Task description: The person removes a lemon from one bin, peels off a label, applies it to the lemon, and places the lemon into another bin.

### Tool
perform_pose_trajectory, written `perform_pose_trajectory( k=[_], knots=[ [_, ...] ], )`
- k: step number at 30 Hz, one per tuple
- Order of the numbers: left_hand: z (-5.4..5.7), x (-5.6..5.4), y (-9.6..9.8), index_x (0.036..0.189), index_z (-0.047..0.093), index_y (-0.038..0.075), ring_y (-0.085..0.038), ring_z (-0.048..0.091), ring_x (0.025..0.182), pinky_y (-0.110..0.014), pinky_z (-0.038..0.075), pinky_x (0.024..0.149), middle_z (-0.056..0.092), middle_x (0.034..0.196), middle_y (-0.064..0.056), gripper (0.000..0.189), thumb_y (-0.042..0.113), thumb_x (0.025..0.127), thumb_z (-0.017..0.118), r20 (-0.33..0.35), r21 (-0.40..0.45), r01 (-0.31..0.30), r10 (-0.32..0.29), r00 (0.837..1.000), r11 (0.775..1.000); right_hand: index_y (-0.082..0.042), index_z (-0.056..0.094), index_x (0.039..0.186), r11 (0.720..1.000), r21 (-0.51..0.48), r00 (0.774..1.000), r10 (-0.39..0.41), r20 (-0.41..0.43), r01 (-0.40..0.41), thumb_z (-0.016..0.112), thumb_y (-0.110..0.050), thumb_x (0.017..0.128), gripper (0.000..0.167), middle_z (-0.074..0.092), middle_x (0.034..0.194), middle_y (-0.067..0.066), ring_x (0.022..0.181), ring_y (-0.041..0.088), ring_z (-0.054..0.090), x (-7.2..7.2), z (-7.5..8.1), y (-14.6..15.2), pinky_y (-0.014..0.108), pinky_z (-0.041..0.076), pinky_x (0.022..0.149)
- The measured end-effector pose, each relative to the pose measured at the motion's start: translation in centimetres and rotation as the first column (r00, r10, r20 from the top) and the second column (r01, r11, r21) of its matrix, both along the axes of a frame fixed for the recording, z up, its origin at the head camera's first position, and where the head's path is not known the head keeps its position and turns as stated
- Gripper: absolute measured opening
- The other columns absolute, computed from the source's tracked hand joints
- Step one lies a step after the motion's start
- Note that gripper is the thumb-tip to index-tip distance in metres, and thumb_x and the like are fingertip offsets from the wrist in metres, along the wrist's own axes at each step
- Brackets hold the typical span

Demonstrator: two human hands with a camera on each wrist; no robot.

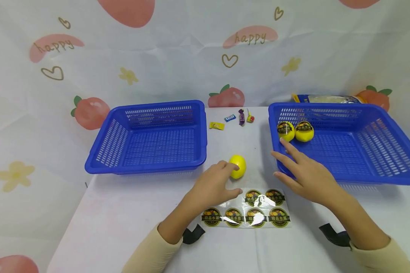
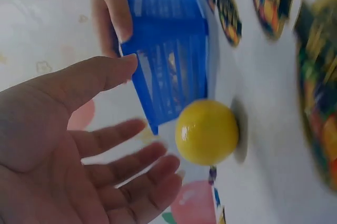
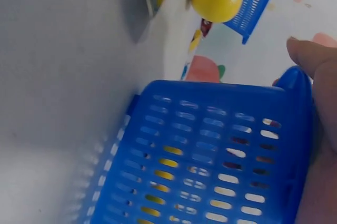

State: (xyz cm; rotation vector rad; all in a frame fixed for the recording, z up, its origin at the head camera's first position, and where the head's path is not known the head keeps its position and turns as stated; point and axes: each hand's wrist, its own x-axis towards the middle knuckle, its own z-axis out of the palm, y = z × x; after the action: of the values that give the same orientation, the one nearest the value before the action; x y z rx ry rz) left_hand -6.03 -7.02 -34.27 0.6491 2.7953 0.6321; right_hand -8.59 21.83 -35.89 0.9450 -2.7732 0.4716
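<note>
A plain yellow lemon (image 1: 240, 163) sits on the white table between two blue baskets. My left hand (image 1: 210, 185) hovers beside it with fingers spread, and a gap shows between fingertips and lemon in the left wrist view. My right hand (image 1: 305, 174) reaches over the left rim of the right basket (image 1: 341, 151), fingers extended and holding nothing. Inside that basket, in its far left corner, two lemons (image 1: 304, 132) carry round black-and-gold labels. A clear sheet (image 1: 232, 199) of several round stickers lies in front of the plain lemon, partly under my left hand.
The left blue basket (image 1: 160, 146) contains nothing visible. Small wrapped candies, among them a yellow packet (image 1: 216, 126) and a purple one (image 1: 242, 117), lie at the table's back. A blue-and-yellow package (image 1: 331, 99) lies behind the right basket. A printed cloth hangs behind.
</note>
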Motion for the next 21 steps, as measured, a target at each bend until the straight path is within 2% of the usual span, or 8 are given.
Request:
perform_pose_trajectory(
  k=[3, 5, 8, 11, 13, 16, 19, 21],
  knots=[
    [-0.2, 1.1, 0.2, 0.128, 0.065, 0.011, -0.019, 0.062, 0.107, -0.032, 0.051, 0.09, 0.065, 0.123, -0.004, 0.051, 0.039, 0.088, 0.078, 0.012, -0.021, 0.091, -0.09, 0.996, 0.996, -0.015, 0.054, 0.144, 0.996, -0.072, 0.996, 0.049, -0.071, -0.054, 0.066, -0.041, 0.097, 0.055, 0.024, 0.164, 0.01, 0.129, 0.046, 0.048, 0.4, 0.2, 0.4, 0.062, 0.05, 0.088],
    [-0.4, 1.6, 0.5, 0.126, 0.067, 0.013, -0.017, 0.063, 0.105, -0.03, 0.052, 0.087, 0.067, 0.12, -0.001, 0.05, 0.042, 0.087, 0.078, 0.021, -0.055, 0.139, -0.138, 0.99, 0.989, -0.011, 0.061, 0.136, 0.985, -0.126, 0.982, 0.095, -0.165, -0.117, 0.059, -0.044, 0.1, 0.049, 0.031, 0.161, 0.011, 0.128, 0.044, 0.049, 0.8, 0.2, 0.5, 0.052, 0.047, 0.1],
    [-0.9, 1.9, 1.3, 0.125, 0.068, 0.015, -0.016, 0.063, 0.101, -0.03, 0.053, 0.08, 0.066, 0.118, 0.0, 0.052, 0.046, 0.085, 0.078, 0.029, -0.123, 0.172, -0.17, 0.985, 0.977, -0.006, 0.071, 0.12, 0.957, -0.191, 0.931, 0.143, -0.336, -0.216, 0.048, -0.043, 0.105, 0.046, 0.05, 0.147, 0.017, 0.117, 0.041, 0.057, 1.6, 0.7, 0.2, 0.03, 0.04, 0.108],
    [-1.5, 2.0, 2.2, 0.125, 0.067, 0.016, -0.015, 0.062, 0.091, -0.028, 0.053, 0.069, 0.065, 0.109, 0.0, 0.055, 0.05, 0.083, 0.078, 0.019, -0.19, 0.187, -0.187, 0.982, 0.964, -0.004, 0.076, 0.103, 0.922, -0.236, 0.871, 0.173, -0.46, -0.308, 0.048, -0.032, 0.105, 0.04, 0.067, 0.119, 0.015, 0.095, 0.031, 0.067, 2.7, 1.3, -0.5, 0.019, 0.047, 0.094],
    [-1.8, 2.1, 2.9, 0.124, 0.066, 0.015, -0.013, 0.059, 0.082, -0.027, 0.05, 0.061, 0.062, 0.101, 0.001, 0.056, 0.051, 0.082, 0.079, 0.01, -0.227, 0.188, -0.191, 0.982, 0.956, -0.005, 0.077, 0.098, 0.909, -0.24, 0.854, 0.194, -0.482, -0.341, 0.047, -0.028, 0.105, 0.038, 0.071, 0.104, 0.008, 0.083, 0.024, 0.068, 3.5, 1.0, -1.0, 0.022, 0.054, 0.078],
    [-2.2, 2.1, 3.7, 0.12, 0.064, 0.015, -0.01, 0.051, 0.073, -0.025, 0.045, 0.053, 0.054, 0.093, 0.002, 0.058, 0.053, 0.079, 0.081, -0.007, -0.262, 0.186, -0.194, 0.981, 0.947, -0.008, 0.075, 0.099, 0.929, -0.215, 0.902, 0.203, -0.382, -0.301, 0.046, -0.032, 0.106, 0.038, 0.069, 0.095, 0.0, 0.078, 0.018, 0.068, 4.6, -0.5, -1.2, 0.031, 0.056, 0.065],
    [-2.5, 1.9, 4.4, 0.119, 0.06, 0.015, -0.01, 0.048, 0.072, -0.024, 0.043, 0.051, 0.05, 0.094, 0.001, 0.065, 0.056, 0.074, 0.084, -0.014, -0.284, 0.176, -0.188, 0.982, 0.943, -0.008, 0.073, 0.108, 0.98, -0.143, 0.98, 0.112, -0.164, -0.136, 0.061, -0.037, 0.1, 0.032, 0.07, 0.103, 0.003, 0.086, 0.023, 0.069, 5.1, -2.1, -1.0, 0.041, 0.058, 0.067],
    [-2.9, 1.9, 4.7, 0.12, 0.059, 0.015, -0.011, 0.048, 0.073, -0.025, 0.044, 0.051, 0.05, 0.098, 0.0, 0.071, 0.057, 0.069, 0.086, -0.007, -0.29, 0.167, -0.177, 0.984, 0.942, -0.007, 0.071, 0.113, 0.997, -0.074, 1.0, 0.021, -0.004, -0.021, 0.071, -0.037, 0.093, 0.036, 0.069, 0.109, 0.01, 0.094, 0.031, 0.069, 5.0, -2.7, -0.7, 0.048, 0.057, 0.073]
  ],
)
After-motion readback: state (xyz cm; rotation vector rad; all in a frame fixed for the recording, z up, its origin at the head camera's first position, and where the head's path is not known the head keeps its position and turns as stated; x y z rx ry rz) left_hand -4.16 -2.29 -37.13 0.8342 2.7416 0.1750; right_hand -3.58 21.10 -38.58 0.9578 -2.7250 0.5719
